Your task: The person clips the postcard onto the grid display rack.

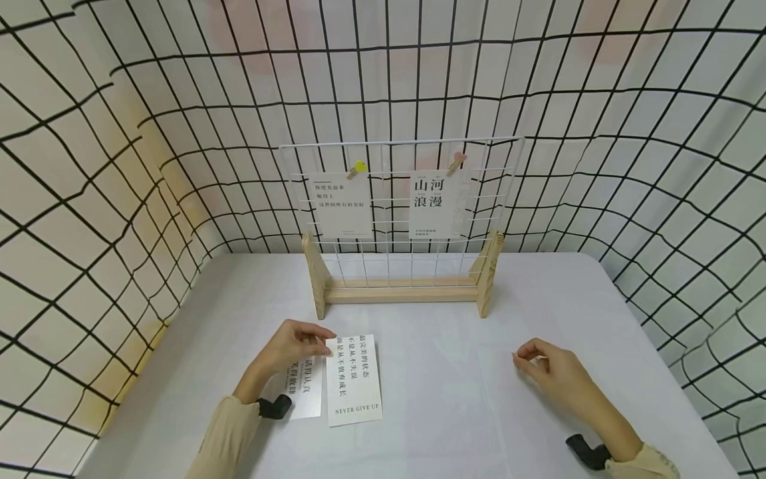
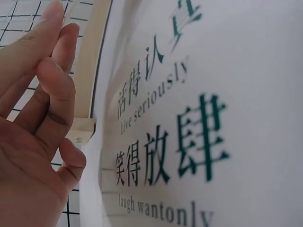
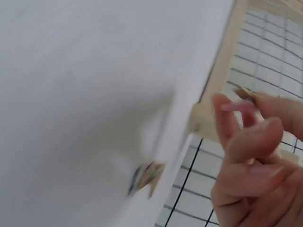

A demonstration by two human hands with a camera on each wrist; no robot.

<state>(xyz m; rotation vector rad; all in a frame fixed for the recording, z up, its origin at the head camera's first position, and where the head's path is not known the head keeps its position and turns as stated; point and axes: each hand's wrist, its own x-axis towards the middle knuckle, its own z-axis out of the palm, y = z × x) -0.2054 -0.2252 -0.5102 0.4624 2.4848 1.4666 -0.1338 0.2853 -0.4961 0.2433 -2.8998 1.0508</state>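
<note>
My left hand (image 1: 297,344) pinches the upper left corner of a white card (image 1: 354,380) printed with dark Chinese lines and "NEVER GIVE UP". Partly under that hand, a second white card (image 1: 306,392) lies on the table; its print, "Live seriously, laugh wantonly", fills much of the left wrist view. Off to the right, my right hand (image 1: 556,376) holds a small wooden clothespin (image 3: 248,96) between thumb and fingertips, partly hidden by the fingers. Another small clothespin (image 3: 149,177) rests on the table beside this hand, blurred in the right wrist view.
Behind the hands stands a white wire grid (image 1: 389,259) on a wooden base (image 1: 401,293). Two cards hang on it, a left one (image 1: 344,216) by a yellow-topped clothespin (image 1: 358,169) and a right one (image 1: 435,216) by a pink-topped clothespin (image 1: 457,163). Black-checked fabric (image 1: 383,73) surrounds the white table (image 1: 443,392).
</note>
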